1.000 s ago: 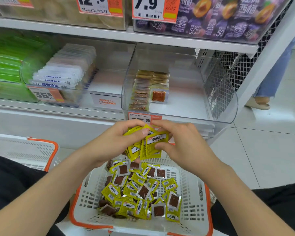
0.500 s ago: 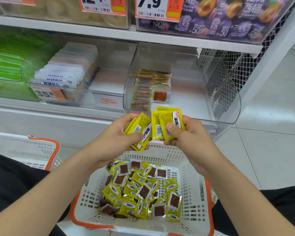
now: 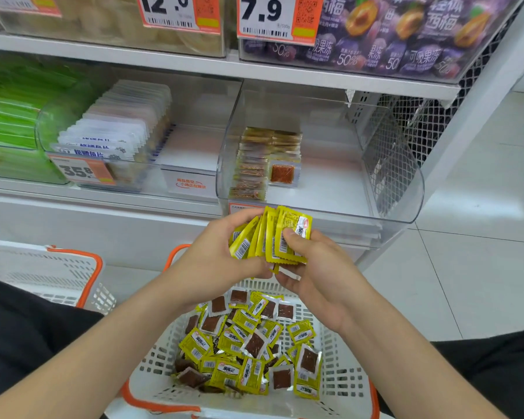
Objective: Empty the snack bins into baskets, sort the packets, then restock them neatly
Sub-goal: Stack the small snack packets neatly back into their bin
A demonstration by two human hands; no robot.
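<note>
Both hands are up over the basket, working one fan of yellow packets (image 3: 271, 237): glossy foil sachets, flat and square, with crimped zigzag edges and barcodes facing up. The left hand (image 3: 221, 258) curls its fingers round the back of the fan. The right hand (image 3: 321, 276) pinches the front packets, thumb pressed flat on the top one. The bundle hangs just in front of the lip of the clear plastic bin (image 3: 400, 207).

That bin is smooth, with rounded corners, and inside it packets (image 3: 263, 158) stand in two tidy rows at the left. The right half of its floor is bare.

Below the hands sits a white lattice basket (image 3: 342, 385) with an orange rim. A loose heap of packets (image 3: 248, 346) lies inside, some yellow face up, some showing a dark brown slab through a clear window.

A second basket (image 3: 43, 273) sits off to the left. On the shelf are white packets (image 3: 115, 131), green packs (image 3: 12, 110) and, above, purple bags (image 3: 406, 40). A wire mesh panel (image 3: 421, 122) closes the shelf's right end, with open floor tiles (image 3: 481, 237) beyond it.
</note>
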